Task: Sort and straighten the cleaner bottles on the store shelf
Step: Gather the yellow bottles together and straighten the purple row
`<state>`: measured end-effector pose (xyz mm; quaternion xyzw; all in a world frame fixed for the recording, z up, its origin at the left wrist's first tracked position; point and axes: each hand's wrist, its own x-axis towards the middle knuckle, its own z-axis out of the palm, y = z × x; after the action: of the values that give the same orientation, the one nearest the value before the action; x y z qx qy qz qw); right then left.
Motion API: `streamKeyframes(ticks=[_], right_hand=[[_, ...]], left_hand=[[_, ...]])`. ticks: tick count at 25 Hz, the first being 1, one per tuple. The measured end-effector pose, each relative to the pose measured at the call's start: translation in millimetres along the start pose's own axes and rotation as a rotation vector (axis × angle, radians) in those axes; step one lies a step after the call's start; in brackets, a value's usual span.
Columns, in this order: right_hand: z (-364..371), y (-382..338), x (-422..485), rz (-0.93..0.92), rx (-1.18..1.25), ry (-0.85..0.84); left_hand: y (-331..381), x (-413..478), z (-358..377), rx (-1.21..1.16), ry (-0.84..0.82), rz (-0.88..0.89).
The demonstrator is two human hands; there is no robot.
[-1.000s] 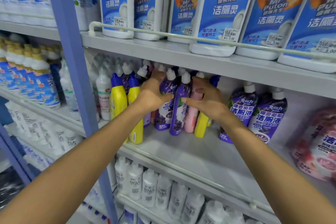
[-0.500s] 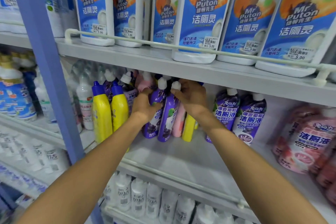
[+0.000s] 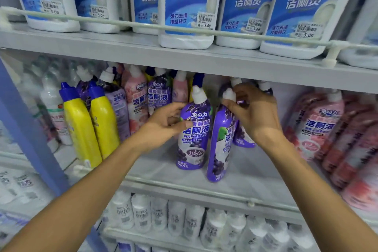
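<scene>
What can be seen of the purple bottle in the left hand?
The purple bottle looks like glossy plastic, with a white nozzle cap and a label showing white characters, grapes and 99.9% near the base. It stands about upright on the grey shelf, label forward. The left hand grips its left side, thumb across the label.

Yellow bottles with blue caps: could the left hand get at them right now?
Probably yes. The yellow bottles stand at the front of the shelf, left of the left hand, nothing before them; it must first release the purple bottle.
</scene>
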<state>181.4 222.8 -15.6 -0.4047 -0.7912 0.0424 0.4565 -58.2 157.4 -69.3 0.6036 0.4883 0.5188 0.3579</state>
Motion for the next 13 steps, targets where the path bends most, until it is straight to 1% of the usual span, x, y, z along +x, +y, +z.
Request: streamKeyframes(ticks=[1,3,4,5,6,8,9,10,13], right_hand=[[-8.2,6.2,-4.3,0.026,-0.038,0.023],[-19.0,19.5,-12.6,0.065,-0.032,0.073],[-20.5,27.2,-17.2,0.105,0.012,0.095],[-18.7,34.6,-23.7,0.175,0.090,0.082],[-15.0,42.7,-33.1,0.258,0.202,0.018],[-0.9,61.7,-58.7,0.391,0.436,-0.174],[6.6,71.0,-71.0,0.422,0.489,-0.231],[12.4,79.2,-80.2,0.426,0.488,-0.240],[16.7,89.8,-80.7,0.439,0.379,-0.173]], left_hand=[[-2.3,5.2,11.6,-0.028,-0.018,0.011],[-9.0,11.9,31.8,-0.095,-0.015,0.007],[-15.2,13.6,39.1,-0.108,0.001,-0.004],[-23.1,13.2,45.1,-0.095,0.017,-0.015],[-32.9,11.9,50.2,-0.067,0.021,-0.028],[-51.4,9.0,57.7,0.017,0.041,-0.027],[-57.2,10.1,60.2,0.041,0.062,-0.024],[-59.7,12.8,62.1,0.043,0.079,-0.024],[-54.3,26.8,72.2,0.053,0.059,-0.027]])
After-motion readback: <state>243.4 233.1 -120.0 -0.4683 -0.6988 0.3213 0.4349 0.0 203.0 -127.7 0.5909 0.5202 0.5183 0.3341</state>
